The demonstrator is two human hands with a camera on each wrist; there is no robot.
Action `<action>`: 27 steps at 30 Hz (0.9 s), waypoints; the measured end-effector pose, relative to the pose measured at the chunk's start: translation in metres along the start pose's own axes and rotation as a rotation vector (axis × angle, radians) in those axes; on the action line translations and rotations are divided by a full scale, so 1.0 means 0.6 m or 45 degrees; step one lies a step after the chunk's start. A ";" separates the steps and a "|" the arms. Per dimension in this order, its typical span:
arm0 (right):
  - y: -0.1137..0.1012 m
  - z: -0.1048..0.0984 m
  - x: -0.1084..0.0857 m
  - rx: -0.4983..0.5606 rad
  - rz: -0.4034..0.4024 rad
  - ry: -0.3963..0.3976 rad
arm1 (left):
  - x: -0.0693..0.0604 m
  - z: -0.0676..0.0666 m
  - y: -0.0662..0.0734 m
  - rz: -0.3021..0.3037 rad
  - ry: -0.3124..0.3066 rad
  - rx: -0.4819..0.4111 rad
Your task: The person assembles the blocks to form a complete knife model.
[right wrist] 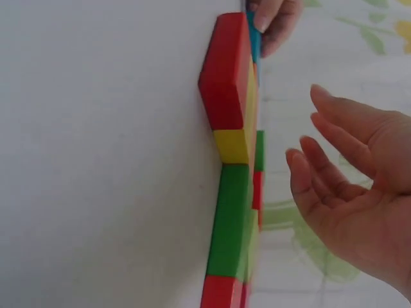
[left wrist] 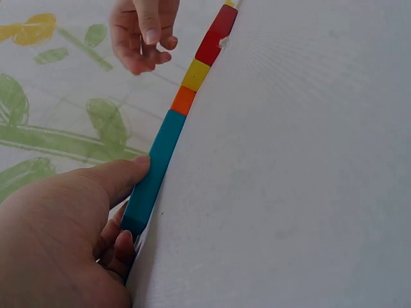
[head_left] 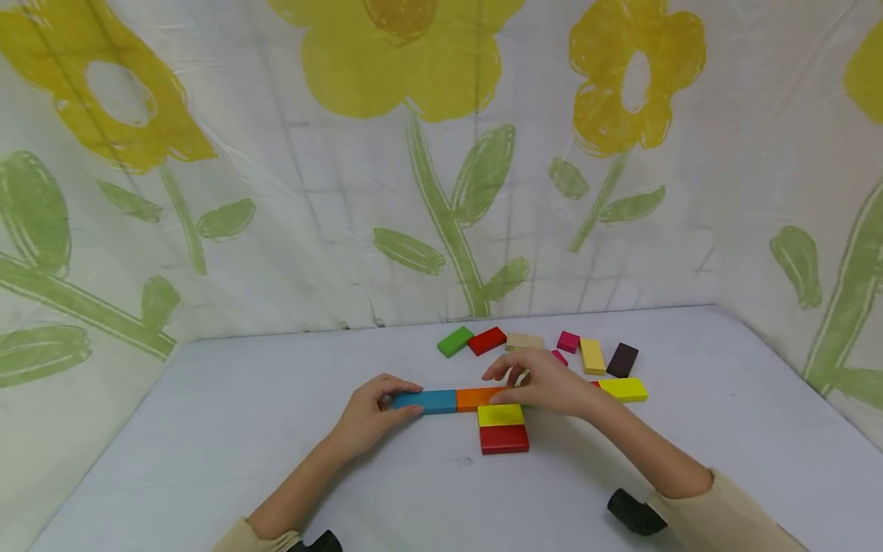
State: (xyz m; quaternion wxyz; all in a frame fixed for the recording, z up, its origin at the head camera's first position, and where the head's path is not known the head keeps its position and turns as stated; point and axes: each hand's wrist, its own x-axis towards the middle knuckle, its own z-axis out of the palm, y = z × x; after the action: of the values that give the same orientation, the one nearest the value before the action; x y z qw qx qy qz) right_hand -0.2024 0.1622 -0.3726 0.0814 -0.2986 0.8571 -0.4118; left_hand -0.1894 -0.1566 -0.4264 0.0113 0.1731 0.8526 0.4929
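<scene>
The left hand (head_left: 369, 414) pinches the left end of a blue block (head_left: 436, 402), its thumb on the near side and fingers behind. An orange block (head_left: 476, 399) abuts the blue one in a row on the table. A yellow block (head_left: 500, 415) and a red block (head_left: 504, 439) stick out on the row's near side. Above the row hovers the right hand (head_left: 541, 383), fingers loosely bent with nothing in them. In the right wrist view it stands apart from the blocks, beside a green block (right wrist: 229, 218). A bright yellow block (head_left: 624, 389) ends the row.
Loose blocks lie behind the row: green (head_left: 455, 342), red (head_left: 487, 341), beige (head_left: 524, 340), magenta (head_left: 569, 342), pale yellow (head_left: 592, 356) and dark brown (head_left: 623, 360). The white table (head_left: 241, 429) meets a flower-patterned cloth (head_left: 310, 268) at its back edge.
</scene>
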 end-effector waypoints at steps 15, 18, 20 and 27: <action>-0.005 -0.006 0.082 -0.086 0.131 0.016 | 0.000 0.001 0.002 -0.003 0.004 -0.004; -0.006 -0.005 0.096 -0.083 0.178 0.039 | 0.000 0.001 0.001 -0.006 0.006 -0.006; -0.005 -0.004 0.106 -0.075 0.200 0.050 | 0.001 0.001 0.001 -0.011 0.007 -0.003; 0.007 0.003 0.142 -0.076 0.239 0.073 | 0.001 0.000 -0.001 -0.003 0.002 0.008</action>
State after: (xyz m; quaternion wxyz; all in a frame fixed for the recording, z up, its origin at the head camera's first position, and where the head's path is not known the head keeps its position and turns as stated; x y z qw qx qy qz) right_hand -0.2723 0.1138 -0.3678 0.0861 -0.2074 0.8952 -0.3848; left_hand -0.1903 -0.1566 -0.4270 0.0109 0.1716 0.8543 0.4905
